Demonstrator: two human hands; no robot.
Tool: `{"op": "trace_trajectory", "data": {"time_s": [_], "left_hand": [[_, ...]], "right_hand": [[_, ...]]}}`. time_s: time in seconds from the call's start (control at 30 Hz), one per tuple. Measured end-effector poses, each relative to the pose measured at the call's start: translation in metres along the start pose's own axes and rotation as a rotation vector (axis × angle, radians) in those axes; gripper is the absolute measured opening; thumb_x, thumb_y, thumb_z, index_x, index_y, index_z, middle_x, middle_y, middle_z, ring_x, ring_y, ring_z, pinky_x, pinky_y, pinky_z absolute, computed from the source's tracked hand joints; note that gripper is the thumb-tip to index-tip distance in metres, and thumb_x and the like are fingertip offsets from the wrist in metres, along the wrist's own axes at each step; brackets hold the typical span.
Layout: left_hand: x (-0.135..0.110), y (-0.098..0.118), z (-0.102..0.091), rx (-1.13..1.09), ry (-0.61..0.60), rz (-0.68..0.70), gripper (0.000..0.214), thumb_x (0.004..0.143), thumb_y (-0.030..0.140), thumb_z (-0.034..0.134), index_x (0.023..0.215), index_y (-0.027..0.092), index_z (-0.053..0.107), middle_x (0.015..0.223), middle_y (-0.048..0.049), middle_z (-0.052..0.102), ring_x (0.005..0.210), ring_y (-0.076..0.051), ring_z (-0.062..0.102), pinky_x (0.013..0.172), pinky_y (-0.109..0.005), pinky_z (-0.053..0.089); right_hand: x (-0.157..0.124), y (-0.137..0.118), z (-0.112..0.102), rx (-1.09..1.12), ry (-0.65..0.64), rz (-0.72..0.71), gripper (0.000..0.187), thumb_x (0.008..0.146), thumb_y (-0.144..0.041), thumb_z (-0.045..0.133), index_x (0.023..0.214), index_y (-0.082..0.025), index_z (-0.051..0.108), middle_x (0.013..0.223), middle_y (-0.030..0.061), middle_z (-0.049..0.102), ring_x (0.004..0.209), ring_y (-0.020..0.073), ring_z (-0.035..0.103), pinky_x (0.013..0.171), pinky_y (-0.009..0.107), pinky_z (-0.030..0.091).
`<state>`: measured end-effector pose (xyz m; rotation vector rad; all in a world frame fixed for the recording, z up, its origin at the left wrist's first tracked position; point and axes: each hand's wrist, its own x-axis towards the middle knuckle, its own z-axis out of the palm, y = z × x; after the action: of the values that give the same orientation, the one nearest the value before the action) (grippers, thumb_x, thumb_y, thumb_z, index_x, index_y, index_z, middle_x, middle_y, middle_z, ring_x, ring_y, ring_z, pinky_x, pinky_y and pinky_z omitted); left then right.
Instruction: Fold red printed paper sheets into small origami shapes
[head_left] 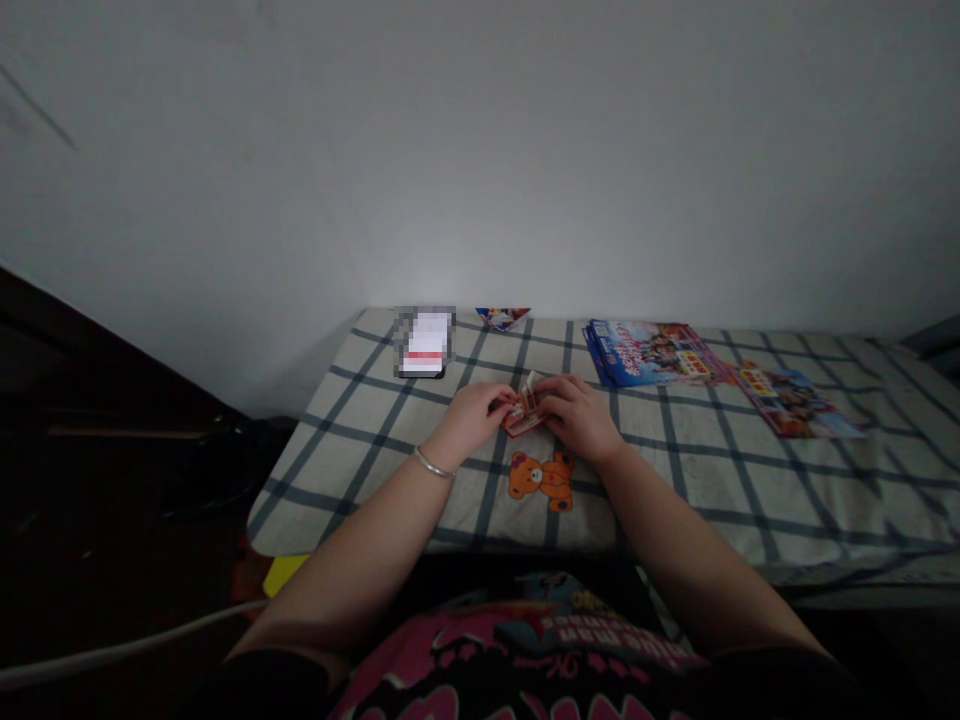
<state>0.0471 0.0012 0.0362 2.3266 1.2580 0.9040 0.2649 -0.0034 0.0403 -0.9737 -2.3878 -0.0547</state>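
A small red and white folded paper (523,408) sits between my hands, low over the checked cloth. My left hand (469,420) pinches its left side, with a silver bangle (433,462) around the wrist. My right hand (577,415) grips the right side, and its fingers hide part of the paper. Just below the hands, an orange teddy bear print (541,480) decorates the cloth.
The checked cloth (360,480) covers a low bed or table against a white wall. A pixelated phone (424,342) lies at the far edge, beside a small folded colourful paper (502,317). Two glossy printed booklets (645,355) (791,402) lie to the right.
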Motion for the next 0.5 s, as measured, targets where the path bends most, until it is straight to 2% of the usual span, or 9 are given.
{"op": "trace_trajectory", "data": {"time_s": [0.27,0.4,0.5], "left_hand": [[0.0006,0.002,-0.0005,0.0,-0.022,-0.013,0.012,0.083,0.017,0.064,0.094,0.02,0.066,0.089,-0.0004,0.071,0.086,-0.017,0.065,0.082,-0.031,0.049],[0.0007,0.0028,-0.0004,0.035,-0.055,0.003,0.014,0.081,0.014,0.065,0.093,0.022,0.067,0.087,0.0005,0.071,0.086,-0.018,0.064,0.083,-0.031,0.048],[0.001,0.002,-0.0004,0.04,-0.073,0.013,0.011,0.086,0.016,0.061,0.091,0.022,0.069,0.089,0.0003,0.072,0.088,-0.018,0.063,0.084,-0.032,0.047]], "right_hand": [[0.0004,0.0004,0.0005,0.044,-0.005,-0.018,0.003,0.084,-0.02,0.065,0.085,-0.022,0.066,0.11,0.0058,0.066,0.101,0.0226,0.056,0.089,0.039,0.047],[0.0007,-0.0008,0.002,0.064,-0.02,0.031,0.006,0.088,-0.026,0.062,0.088,-0.022,0.066,0.109,0.0062,0.066,0.1,0.0221,0.057,0.088,0.038,0.047],[0.0014,-0.0008,0.0046,0.048,-0.033,0.076,0.007,0.088,-0.027,0.062,0.09,-0.022,0.066,0.11,0.0061,0.067,0.101,0.0221,0.057,0.087,0.038,0.046]]}}
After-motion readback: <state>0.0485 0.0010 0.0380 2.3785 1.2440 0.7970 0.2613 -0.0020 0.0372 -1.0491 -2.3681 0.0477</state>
